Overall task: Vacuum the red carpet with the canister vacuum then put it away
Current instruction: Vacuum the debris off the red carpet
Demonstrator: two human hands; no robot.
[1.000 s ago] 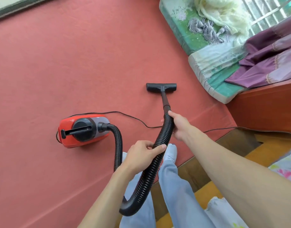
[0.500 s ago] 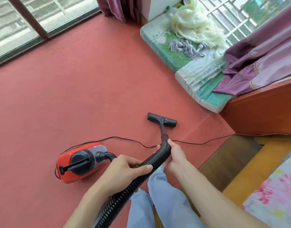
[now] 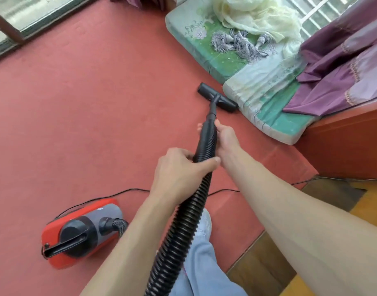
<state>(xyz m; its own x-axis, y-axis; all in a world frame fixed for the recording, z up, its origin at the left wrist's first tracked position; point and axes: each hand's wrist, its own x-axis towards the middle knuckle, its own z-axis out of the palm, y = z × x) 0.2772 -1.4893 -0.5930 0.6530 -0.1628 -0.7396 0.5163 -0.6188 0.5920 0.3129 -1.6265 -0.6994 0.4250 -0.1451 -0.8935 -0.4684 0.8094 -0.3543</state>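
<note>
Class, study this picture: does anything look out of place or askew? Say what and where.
The black power cord trails loose across the red carpet, near the person's feet. A purple curtain and cream cloth lie heaped on the green floor mats.

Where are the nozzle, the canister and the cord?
nozzle (image 3: 218, 98), head view, middle of the black bar where the neck joins.
canister (image 3: 78, 233), head view, black dome on top of the red body.
cord (image 3: 130, 189), head view, thin black stretch lying on the carpet left of the left arm.
</note>
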